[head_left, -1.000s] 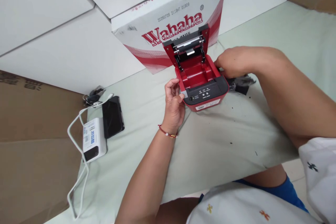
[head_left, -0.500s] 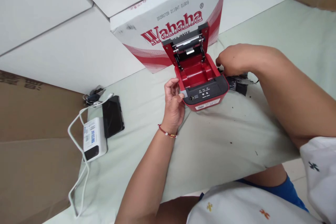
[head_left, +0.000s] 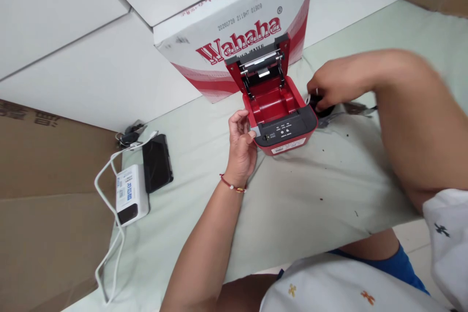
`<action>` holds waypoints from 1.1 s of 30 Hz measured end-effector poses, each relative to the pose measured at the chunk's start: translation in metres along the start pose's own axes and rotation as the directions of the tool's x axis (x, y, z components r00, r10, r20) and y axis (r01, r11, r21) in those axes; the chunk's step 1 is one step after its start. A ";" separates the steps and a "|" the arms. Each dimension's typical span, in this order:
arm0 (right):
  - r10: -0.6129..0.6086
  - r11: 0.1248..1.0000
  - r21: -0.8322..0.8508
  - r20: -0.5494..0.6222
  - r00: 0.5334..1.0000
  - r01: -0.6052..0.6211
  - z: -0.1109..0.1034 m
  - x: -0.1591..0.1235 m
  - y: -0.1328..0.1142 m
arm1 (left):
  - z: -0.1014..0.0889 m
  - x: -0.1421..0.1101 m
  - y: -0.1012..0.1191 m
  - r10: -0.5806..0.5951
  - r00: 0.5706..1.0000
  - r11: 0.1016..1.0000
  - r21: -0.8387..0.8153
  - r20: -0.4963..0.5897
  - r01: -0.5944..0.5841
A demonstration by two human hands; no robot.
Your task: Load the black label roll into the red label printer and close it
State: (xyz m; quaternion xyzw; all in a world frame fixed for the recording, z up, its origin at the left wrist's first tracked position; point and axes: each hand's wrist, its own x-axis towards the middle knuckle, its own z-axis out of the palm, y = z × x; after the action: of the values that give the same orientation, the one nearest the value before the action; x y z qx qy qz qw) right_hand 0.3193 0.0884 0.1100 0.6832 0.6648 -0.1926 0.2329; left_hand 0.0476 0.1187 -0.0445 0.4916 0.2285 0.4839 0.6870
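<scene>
A red and black label printer (head_left: 280, 142) stands on the cloth with its lid (head_left: 261, 58) raised and its red paper bay (head_left: 274, 103) bare. My left hand (head_left: 242, 144) grips the printer's left side, thumb on the grey corner by the black front panel and fingers curled along the wall. To the right of the printer, my right hand (head_left: 338, 83) is closed, its fingers bent around something dark that they mostly hide. A small white loop shows by its fingertips. Crumpled dark and silvery scraps (head_left: 354, 108) lie under this hand.
A white and red Wahaha carton (head_left: 234, 24) stands right behind the printer against white panels. On the left lie a black phone (head_left: 158, 163), a white power bank (head_left: 132, 195) with a white cable, and keys (head_left: 129, 136). Brown cardboard (head_left: 51, 195) borders the left side. Dark specks dot the pale green cloth.
My right hand has shifted slightly right and up from the printer's side, and the dark scraps under it have moved. A white loop now shows at its fingertips. My left hand stays put.
</scene>
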 end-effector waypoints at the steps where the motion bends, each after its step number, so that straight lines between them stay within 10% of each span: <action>1: 0.015 1.000 0.018 -0.030 0.999 -0.015 -0.005 -0.013 0.009 | 0.000 0.000 0.000 -0.001 1.000 1.000 -0.011 -0.003 0.001; 4: 0.008 0.991 0.136 -0.179 0.984 0.017 -0.013 -0.052 0.043 | 0.000 0.001 -0.001 -0.007 1.000 1.000 -0.025 -0.006 0.007; 7: -0.198 0.933 0.209 -0.385 0.901 0.294 -0.014 -0.079 0.059 | -0.002 0.001 -0.001 -0.012 1.000 1.000 -0.008 0.004 0.012; 11: -0.384 0.846 0.130 -0.524 0.760 0.517 -0.019 -0.076 0.015 | 0.000 -0.001 0.002 -0.022 1.000 1.000 0.009 0.005 0.022; 18: -0.135 0.991 -0.038 -0.359 0.924 0.130 -0.031 -0.027 -0.081 | 0.002 -0.001 0.004 -0.040 0.999 0.999 0.016 0.000 0.040; 33: -0.132 0.991 -0.045 -0.151 0.980 0.126 -0.027 -0.001 -0.076 | 0.000 0.000 0.004 -0.034 0.999 0.998 0.049 0.003 0.034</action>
State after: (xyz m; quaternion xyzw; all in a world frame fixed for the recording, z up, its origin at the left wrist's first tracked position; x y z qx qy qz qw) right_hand 0.2421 0.1036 0.1286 0.6472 0.7269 -0.1425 0.1799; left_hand 0.0455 0.1191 -0.0413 0.5053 0.2475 0.4655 0.6832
